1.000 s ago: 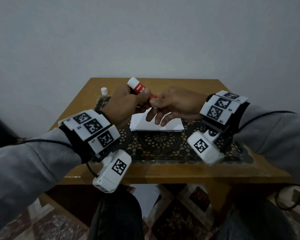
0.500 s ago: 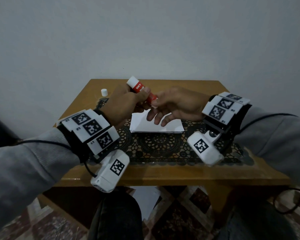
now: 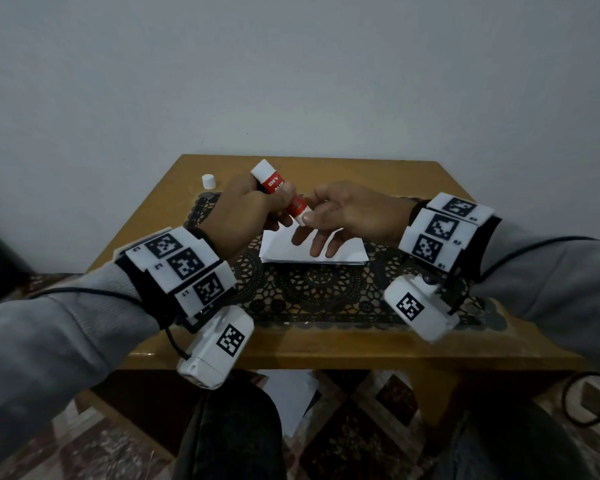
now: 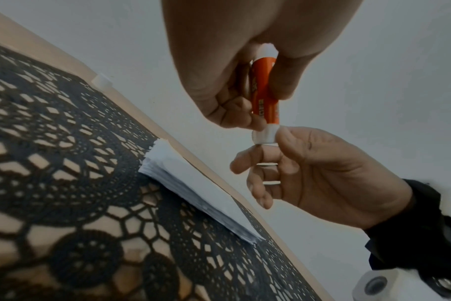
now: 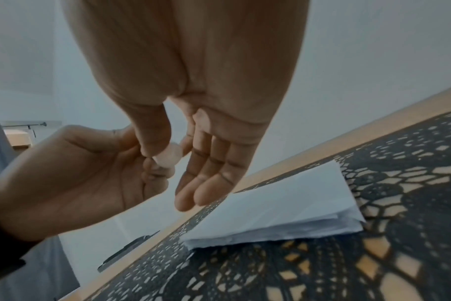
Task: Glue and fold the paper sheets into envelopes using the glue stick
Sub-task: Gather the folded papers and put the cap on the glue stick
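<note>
Glue stick point(image 3: 284, 199) in both hands, tilted

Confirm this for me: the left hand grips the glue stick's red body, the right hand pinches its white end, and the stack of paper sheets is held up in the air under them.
One thing is wrong: the stack of paper sheets lies flat on the black lace mat, not held up. The head view shows it. The left hand does grip the glue stick by its red body, and the right hand pinches its white end.
</note>
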The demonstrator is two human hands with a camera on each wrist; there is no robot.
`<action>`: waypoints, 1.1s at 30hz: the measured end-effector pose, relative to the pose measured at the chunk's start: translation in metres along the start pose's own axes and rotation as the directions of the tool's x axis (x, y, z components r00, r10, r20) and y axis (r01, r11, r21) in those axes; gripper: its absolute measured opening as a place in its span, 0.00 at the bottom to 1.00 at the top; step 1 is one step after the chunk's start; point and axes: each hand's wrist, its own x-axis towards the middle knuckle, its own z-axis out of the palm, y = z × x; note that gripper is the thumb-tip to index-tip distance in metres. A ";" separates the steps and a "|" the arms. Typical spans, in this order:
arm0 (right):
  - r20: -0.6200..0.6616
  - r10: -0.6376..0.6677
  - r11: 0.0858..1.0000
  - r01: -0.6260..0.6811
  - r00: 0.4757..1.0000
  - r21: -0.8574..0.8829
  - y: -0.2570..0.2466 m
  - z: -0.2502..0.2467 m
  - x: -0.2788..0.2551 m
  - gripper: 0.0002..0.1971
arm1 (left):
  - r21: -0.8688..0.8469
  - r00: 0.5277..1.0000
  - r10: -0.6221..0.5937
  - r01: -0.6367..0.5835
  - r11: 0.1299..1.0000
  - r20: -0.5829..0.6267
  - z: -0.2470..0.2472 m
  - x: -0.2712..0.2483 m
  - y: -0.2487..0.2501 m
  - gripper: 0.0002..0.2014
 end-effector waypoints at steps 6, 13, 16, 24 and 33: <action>-0.062 -0.028 0.999 0.031 0.998 0.043 -0.006 0.000 0.001 0.13 | -0.003 0.999 0.021 -0.021 1.000 -0.028 -0.002 0.000 0.006 0.10; -0.103 -0.056 0.998 0.055 0.993 -0.011 -0.006 0.006 0.001 0.11 | 0.005 0.999 0.033 -0.033 0.999 -0.020 -0.002 -0.002 0.007 0.10; 0.005 -0.002 0.998 0.002 1.000 0.065 -0.008 0.002 0.002 0.14 | 0.017 0.999 0.027 -0.026 1.000 -0.017 -0.001 -0.004 0.008 0.10; -0.150 -0.127 0.978 0.099 0.980 -0.186 -0.005 0.008 0.004 0.15 | 0.083 0.996 0.081 -0.084 0.993 0.034 -0.002 -0.006 0.007 0.10; -0.082 -0.075 0.991 0.065 0.994 -0.119 -0.007 0.008 0.004 0.12 | 0.095 0.998 0.060 -0.062 0.993 0.030 -0.004 -0.006 0.005 0.10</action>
